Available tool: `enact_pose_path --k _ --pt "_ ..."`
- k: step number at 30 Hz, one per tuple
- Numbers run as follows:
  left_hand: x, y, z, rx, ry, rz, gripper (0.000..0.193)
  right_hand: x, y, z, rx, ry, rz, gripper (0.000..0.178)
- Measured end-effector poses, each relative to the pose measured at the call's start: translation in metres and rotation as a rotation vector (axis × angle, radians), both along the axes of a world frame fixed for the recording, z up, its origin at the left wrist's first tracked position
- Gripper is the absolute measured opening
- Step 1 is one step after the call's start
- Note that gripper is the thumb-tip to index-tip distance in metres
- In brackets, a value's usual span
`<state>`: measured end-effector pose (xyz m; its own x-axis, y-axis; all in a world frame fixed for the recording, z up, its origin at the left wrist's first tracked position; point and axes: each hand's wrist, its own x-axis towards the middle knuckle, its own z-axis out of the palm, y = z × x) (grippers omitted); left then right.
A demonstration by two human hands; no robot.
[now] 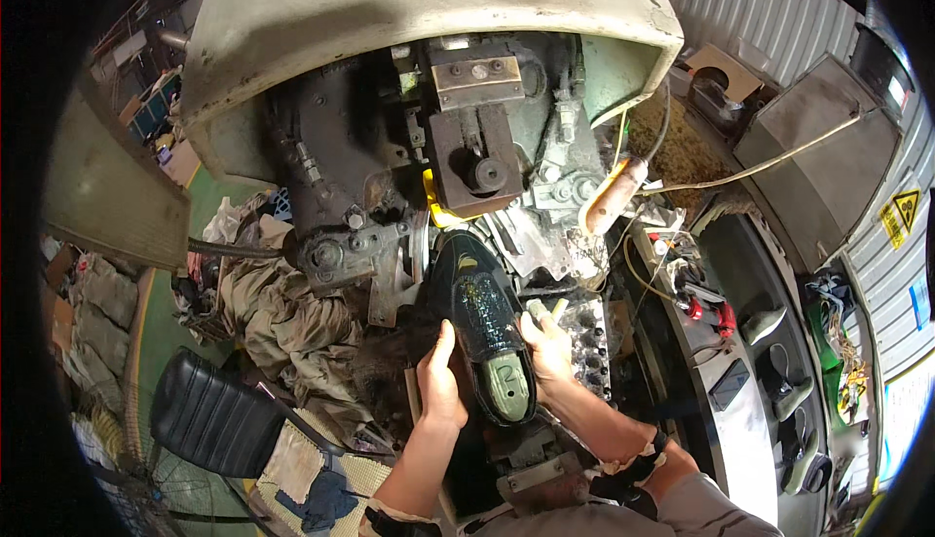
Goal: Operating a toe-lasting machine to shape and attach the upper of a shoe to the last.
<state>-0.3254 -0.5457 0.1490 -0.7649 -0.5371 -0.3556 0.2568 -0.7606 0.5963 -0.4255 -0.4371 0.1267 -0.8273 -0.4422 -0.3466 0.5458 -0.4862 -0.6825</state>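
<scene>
A dark, glossy shoe upper [479, 313] is pulled over a pale green shoe last [506, 389]. Its toe points away from me into the jaws of a machine [479, 162], and the green heel end faces me. My left hand [443, 386] grips the left side near the heel, thumb up, the other fingers partly hidden beneath. On the opposite side my right hand [547, 347] is closed along the edge, its thumb against the upper. A small pale piece [558, 310] shows by the right fingertips; I cannot tell whether it is held.
A glowing lamp [612, 196] hangs right of the jaws. Farther right stand a metal bench with a phone [729, 384] and a dark conveyor carrying several shoes [789, 396]. To the left are a black chair [214, 410] and a heap of brown cloth [292, 308]. A cream machine hood [429, 1] overhangs the work.
</scene>
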Motion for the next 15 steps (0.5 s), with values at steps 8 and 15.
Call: enact_pose_path --k 8,15 --pt "-0.015 0.0 0.001 -0.033 -0.176 0.112 0.038 -0.009 -0.01 -0.005 0.016 -0.002 0.015 0.018" --pt "-0.017 -0.001 -0.013 0.069 -0.109 0.133 0.037 -0.005 -0.01 -0.004 0.046 0.042 0.027 0.035"
